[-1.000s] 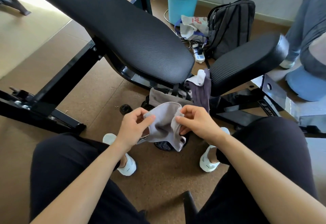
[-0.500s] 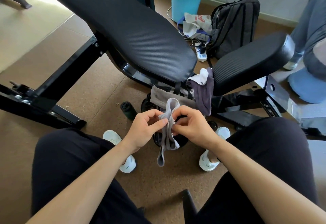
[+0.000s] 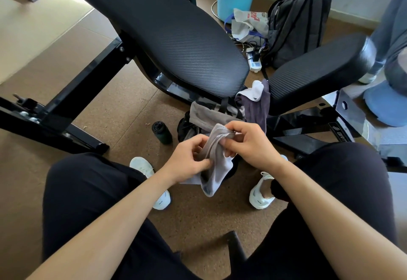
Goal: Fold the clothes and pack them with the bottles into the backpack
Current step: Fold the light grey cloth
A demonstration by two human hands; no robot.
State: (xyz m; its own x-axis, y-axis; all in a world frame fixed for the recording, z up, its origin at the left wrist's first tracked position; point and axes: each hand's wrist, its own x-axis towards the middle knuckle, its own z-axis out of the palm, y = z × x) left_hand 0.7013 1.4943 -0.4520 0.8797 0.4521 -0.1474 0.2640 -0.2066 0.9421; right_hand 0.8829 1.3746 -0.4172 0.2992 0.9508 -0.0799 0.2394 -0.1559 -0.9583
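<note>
Small pale-grey soft garment (image 3: 218, 169): long axis is hung downward.
Right hand (image 3: 251, 145): top edge is pinched.
Left hand (image 3: 187, 163): middle is pinched, nearer the free end.

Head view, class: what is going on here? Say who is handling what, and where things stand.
A seated person pinches a grey garment with the left hand and the right hand, apparently mid-fold. A dark bottle stands on the floor, unpacked. More clothes hang off the bench, and a grey backpack sits behind it.
</note>
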